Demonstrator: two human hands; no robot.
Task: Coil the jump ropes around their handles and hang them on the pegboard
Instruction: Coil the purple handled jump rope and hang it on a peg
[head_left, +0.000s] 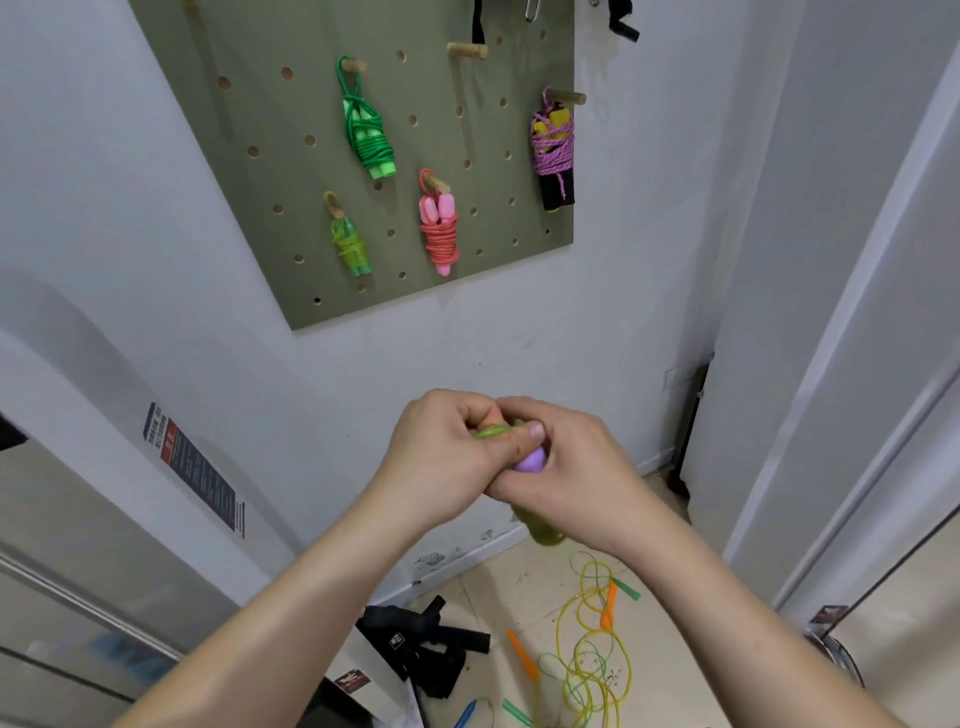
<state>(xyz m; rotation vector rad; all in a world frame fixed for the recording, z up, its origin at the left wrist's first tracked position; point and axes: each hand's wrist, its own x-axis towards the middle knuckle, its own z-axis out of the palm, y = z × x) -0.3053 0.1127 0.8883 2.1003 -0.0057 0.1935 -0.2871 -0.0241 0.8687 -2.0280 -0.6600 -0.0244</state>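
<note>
Two hands are locked together at centre, in front of the white wall (363, 364). The left hand (441, 457) and the right hand (576, 467) both curl tight round a jump rope with a rounded lilac plastic handle (531, 460). Its lime-green cord (491, 432) loops across the top under a pressing thumb. Fingers hide most of it, and a blurred green mass pokes out beneath the right palm; what that is, I can't make out.

Up above, the olive-green pegboard (260, 182) carries four wound bundles, each hung from a wooden peg. There's a bright green rope (368, 136) upper left, a translucent yellow-green rope (351, 245) below it and a coral-pink rope (440, 231) beside that. A purple braided rope on yellow-and-black handles (552, 153) hangs at the right edge. One bare wooden peg (468, 50) juts out near the top.

Down on the tiled floor (498, 597), a loose yellow rope with orange handles (592, 660) sprawls uncoiled, with black fabric straps (426, 636) just left of it.
</note>
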